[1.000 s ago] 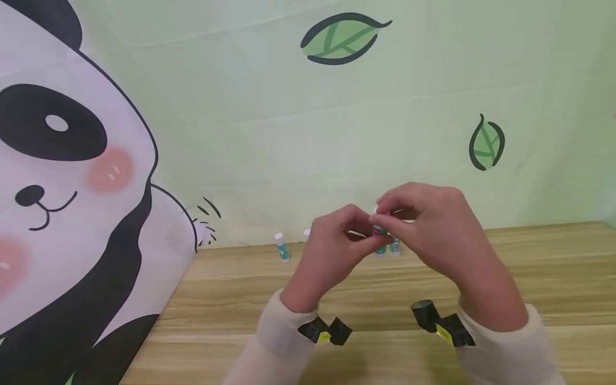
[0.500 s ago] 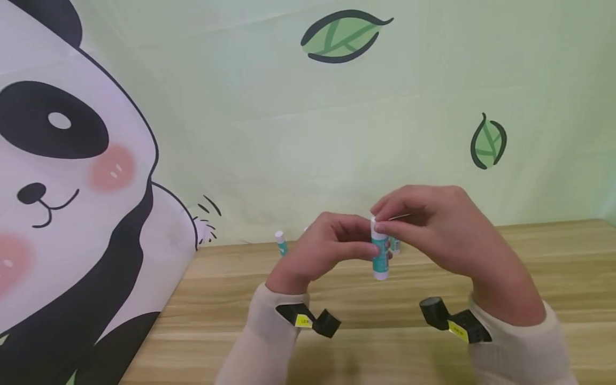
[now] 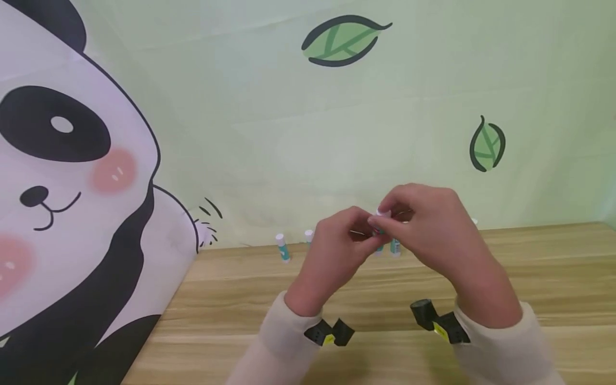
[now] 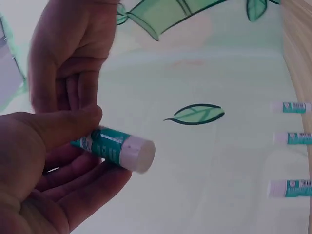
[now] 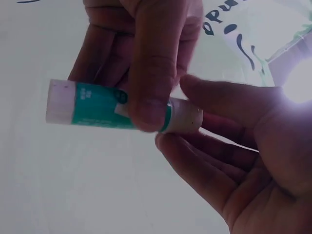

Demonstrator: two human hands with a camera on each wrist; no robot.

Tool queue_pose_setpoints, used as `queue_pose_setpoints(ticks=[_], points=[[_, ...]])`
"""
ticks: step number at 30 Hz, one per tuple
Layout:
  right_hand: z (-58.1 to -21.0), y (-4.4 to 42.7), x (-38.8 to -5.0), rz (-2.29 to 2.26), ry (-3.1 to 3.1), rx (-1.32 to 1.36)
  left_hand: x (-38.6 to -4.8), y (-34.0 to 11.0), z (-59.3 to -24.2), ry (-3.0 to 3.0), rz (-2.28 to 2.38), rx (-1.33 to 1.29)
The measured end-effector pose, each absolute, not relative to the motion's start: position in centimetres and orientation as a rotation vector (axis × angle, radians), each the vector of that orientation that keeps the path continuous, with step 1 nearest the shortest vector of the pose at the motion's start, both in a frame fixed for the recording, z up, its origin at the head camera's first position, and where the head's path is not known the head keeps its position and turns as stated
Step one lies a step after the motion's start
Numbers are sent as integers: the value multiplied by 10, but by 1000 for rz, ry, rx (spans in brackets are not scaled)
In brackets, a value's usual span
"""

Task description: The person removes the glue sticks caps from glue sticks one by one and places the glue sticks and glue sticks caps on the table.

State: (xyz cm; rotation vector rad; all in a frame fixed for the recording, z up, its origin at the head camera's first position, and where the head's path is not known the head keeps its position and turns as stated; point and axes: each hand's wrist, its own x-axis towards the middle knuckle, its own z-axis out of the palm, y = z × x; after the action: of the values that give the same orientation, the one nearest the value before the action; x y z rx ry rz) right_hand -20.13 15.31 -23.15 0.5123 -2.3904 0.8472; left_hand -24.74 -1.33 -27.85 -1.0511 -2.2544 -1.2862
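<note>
With left hand (image 3: 337, 248), grips glue stick (image 5: 95, 105) by barrel, roughly upright over table (image 3: 385, 353) toward far edge; with right hand (image 3: 428, 224), pinches upper end.

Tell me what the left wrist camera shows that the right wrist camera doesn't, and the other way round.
Only the left wrist view shows three other glue sticks in a row near its right edge, a whole printed leaf and a strip of wooden tabletop.

Only the right wrist view shows black lettering, a bright glare at its right edge and both white ends of the held glue stick.

Both show that glue stick, the left hand, the right hand and the pale backdrop.
</note>
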Motion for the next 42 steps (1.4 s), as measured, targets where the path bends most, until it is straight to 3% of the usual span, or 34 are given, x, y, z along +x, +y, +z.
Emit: queue_pose_setpoints(ticks=[8, 22, 30, 42], points=[[-230, 157, -196, 820, -2368, 582, -250, -20, -274, -2388, -1573, -1132], [-227, 169, -184, 965, -2227, 882, -252, -33, -270, -2270, -2092, -1579], [-226, 171, -180, 1005, -2051, 950, -254, -37, -271, -2251, -2121, -1803], [-227, 169, -180, 1024, -2049, 963, -257, -39, -272, -2226, -2078, -1867]])
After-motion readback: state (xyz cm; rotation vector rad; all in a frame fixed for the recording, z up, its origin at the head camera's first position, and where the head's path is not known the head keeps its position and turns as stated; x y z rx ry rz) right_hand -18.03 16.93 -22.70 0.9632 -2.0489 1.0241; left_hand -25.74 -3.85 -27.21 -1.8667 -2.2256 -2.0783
